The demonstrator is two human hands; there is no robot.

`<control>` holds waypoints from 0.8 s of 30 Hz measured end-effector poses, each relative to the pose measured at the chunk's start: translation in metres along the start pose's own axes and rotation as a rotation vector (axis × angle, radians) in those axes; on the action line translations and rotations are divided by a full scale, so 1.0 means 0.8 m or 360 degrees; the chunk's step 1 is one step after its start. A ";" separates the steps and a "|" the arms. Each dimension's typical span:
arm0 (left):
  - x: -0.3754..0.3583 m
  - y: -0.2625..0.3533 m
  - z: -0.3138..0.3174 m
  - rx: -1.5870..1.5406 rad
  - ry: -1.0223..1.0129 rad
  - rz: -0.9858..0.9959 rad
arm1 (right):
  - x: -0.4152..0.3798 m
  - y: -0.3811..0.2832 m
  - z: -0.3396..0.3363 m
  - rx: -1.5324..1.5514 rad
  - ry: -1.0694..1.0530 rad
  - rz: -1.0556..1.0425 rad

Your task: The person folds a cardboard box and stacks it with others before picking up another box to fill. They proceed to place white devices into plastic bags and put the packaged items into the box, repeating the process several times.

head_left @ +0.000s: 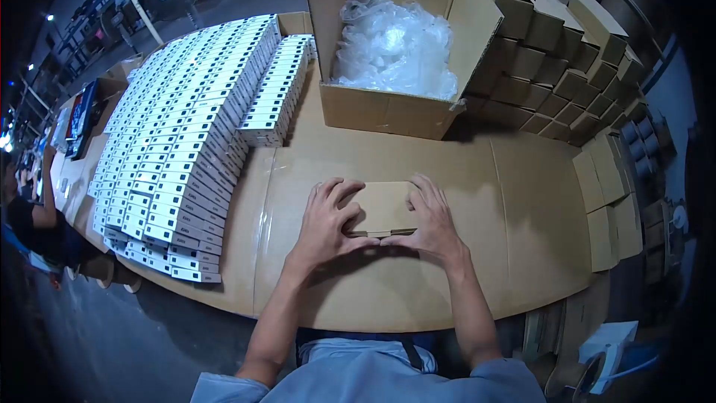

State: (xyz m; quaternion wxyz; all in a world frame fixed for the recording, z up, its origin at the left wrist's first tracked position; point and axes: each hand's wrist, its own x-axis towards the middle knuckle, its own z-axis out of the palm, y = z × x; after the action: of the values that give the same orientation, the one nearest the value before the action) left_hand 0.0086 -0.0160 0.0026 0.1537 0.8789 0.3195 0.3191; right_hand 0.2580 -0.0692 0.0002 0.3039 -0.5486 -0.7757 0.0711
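Between my two hands is a small brown cardboard box [384, 205], close over the cardboard-covered table [462, 261]. My left hand [328, 216] grips its left end, fingers curled over the top and thumb along the near edge. At the right end, my right hand [429, 216] holds it the same way, and the two thumbs nearly meet at the front. A thin seam shows along the box's near edge. What lies under the box is hidden.
Many small white boxes [186, 127] stand stacked at the left. A large open carton [388, 112] behind my hands holds clear plastic bags [395, 45]. Brown boxes [552, 67] are piled at the back right, more [608, 201] at the right edge. Another person [45, 209] is at far left.
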 end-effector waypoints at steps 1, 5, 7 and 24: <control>0.000 0.000 0.001 0.0031 0.0028 0.0017 | -0.001 0.003 0.004 -0.0002 0.0008 -0.0032; 0.000 0.000 0.002 0.0030 0.0035 0.0030 | 0.000 0.002 0.008 -0.0090 0.0000 -0.0035; 0.000 -0.002 0.004 0.0055 0.0053 0.0032 | -0.003 0.006 0.014 -0.0160 0.0020 -0.0061; -0.028 -0.027 0.021 -0.0879 0.0271 -0.0375 | -0.035 -0.004 0.008 0.0028 -0.0107 0.0189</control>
State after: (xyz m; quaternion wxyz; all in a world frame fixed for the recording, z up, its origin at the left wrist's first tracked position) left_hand -0.0039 -0.0158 -0.0304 0.3953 0.7309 0.3322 0.4463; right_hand 0.2579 -0.0944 -0.0146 0.2777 -0.5882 -0.7509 0.1143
